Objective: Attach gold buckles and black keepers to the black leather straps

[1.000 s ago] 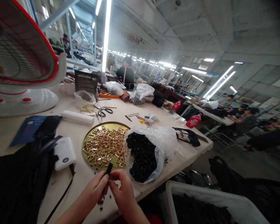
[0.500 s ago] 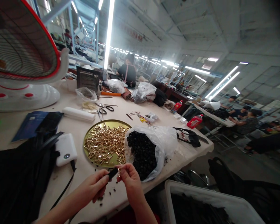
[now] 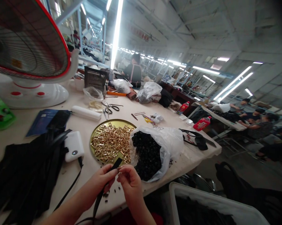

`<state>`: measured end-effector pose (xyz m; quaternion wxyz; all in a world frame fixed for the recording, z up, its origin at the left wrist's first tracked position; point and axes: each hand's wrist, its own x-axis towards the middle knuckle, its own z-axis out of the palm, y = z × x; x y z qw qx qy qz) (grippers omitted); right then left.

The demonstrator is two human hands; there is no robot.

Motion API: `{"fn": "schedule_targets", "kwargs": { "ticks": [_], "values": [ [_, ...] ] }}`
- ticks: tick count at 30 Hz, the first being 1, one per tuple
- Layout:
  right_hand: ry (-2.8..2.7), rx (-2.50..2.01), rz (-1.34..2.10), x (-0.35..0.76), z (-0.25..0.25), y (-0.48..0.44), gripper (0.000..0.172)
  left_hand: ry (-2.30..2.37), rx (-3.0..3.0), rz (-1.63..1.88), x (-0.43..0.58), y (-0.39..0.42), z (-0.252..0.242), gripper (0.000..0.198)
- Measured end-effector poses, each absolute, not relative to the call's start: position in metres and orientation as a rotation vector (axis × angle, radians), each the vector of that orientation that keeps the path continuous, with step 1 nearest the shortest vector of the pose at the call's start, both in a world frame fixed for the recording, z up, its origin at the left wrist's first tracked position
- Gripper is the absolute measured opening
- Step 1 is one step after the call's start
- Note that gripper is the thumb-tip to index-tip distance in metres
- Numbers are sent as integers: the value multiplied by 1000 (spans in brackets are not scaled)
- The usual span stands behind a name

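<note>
My left hand is closed around a black strap, whose short end sticks up past the fingers and whose tail hangs below. Against it, my right hand pinches a small gold metal piece, mostly hidden by the fingertips; it looks like a buckle. Just beyond both hands lies a round golden tray heaped with small gold buckles. Right of the tray, a white plastic bag gapes, full of small black pieces. Several loose black bits lie on the table below my hands.
Black straps pile up at left beside a white power bank with a cable. A fan, scissors and red bottles stand or lie farther off. A white bin is below the table's right edge.
The view has swung left, so things sit farther right. The strap's end now points up beyond my left fingers, its tail showing below. The gold piece is more covered by my right fingers.
</note>
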<state>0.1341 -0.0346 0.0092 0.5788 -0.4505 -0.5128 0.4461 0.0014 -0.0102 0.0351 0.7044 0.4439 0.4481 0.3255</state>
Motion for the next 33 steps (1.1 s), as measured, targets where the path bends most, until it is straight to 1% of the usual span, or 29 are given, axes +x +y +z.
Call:
{"fn": "schedule_targets", "kwargs": {
  "ticks": [5,10,15,20,26,30,33],
  "values": [
    [-1271,-1072,989,133,7,-35,5,836,660,717,4,-15,32,19],
    [-1364,-1159,823,133,6,-34,7,802,525,663,5,-13,29,16],
    [-1378,-1144,836,134,4,-33,11,831,610,683,5,-14,31,18],
    [-1453,-1139,823,135,1,-34,20,952,827,703,6,-16,37,24],
    [-1468,-1177,754,134,0,-36,5,1068,1005,709,7,-21,38,29],
    [-1436,-1175,801,136,1,-35,4,1101,1036,700,7,-19,38,28],
    [-1446,-1166,820,138,4,-35,7,1116,1035,722,8,-17,38,28]
  ]
}}
